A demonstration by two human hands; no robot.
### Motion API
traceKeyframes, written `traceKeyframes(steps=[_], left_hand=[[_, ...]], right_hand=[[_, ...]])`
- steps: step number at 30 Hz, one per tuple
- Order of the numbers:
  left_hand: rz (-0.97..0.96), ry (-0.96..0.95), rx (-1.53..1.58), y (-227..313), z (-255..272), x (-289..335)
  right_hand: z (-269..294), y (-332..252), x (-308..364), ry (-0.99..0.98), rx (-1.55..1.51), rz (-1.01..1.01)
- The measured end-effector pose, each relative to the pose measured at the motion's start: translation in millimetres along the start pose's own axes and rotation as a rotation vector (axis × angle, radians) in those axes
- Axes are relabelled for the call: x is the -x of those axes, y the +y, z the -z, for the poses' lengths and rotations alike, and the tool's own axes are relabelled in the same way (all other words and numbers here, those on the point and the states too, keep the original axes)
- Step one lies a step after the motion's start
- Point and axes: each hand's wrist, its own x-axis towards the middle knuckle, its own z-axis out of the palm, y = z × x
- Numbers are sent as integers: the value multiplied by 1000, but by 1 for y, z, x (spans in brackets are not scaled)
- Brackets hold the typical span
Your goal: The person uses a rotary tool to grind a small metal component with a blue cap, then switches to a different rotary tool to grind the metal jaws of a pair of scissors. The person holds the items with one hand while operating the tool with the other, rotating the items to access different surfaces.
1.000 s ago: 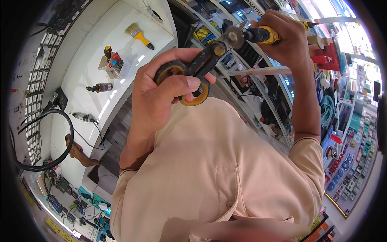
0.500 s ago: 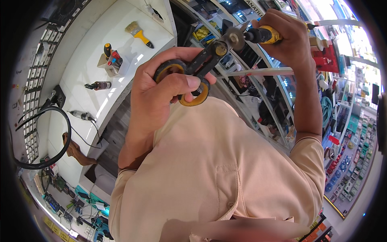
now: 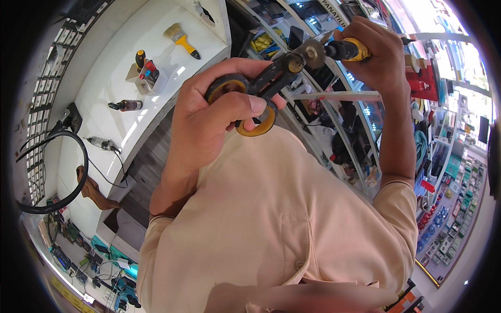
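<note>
My left hand (image 3: 209, 112) is closed around a pair of scissors (image 3: 274, 78) with black handles lined in yellow; thumb and fingers sit at the finger loops. The scissors tilt up to the right, away from my chest. In my right hand (image 3: 378, 52) is a yellow and black rotary tool (image 3: 357, 49), gripped around its body, nose to the left. A round disc (image 3: 314, 53) at the tool's tip overlaps the scissors just beyond their pivot. Whether it touches the metal I cannot tell. Most of the blades are hidden behind the disc.
On the white counter (image 3: 112, 68) at left lie a paintbrush (image 3: 181, 40), a holder with screwdrivers (image 3: 147, 78), a small dark bottle (image 3: 126, 105) and a corded grey tool (image 3: 102, 143). A black cable loop (image 3: 86, 169) hangs nearer. Glass display shelves (image 3: 339, 96) stand ahead and right.
Both hands, with the scissors and the rotary tool, have shifted slightly to the right in the picture. Their grips are the same, and the disc still overlaps the scissors.
</note>
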Motion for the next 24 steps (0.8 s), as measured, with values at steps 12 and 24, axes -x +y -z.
traceKeyframes(steps=[12,24], left_hand=[[-15,-7,30,-3,4,-1],[-61,-19,53,-4,6,-3]], right_hand=[[-1,6,-1,-21,-44,20],[-4,9,-3,-45,-70,-1]])
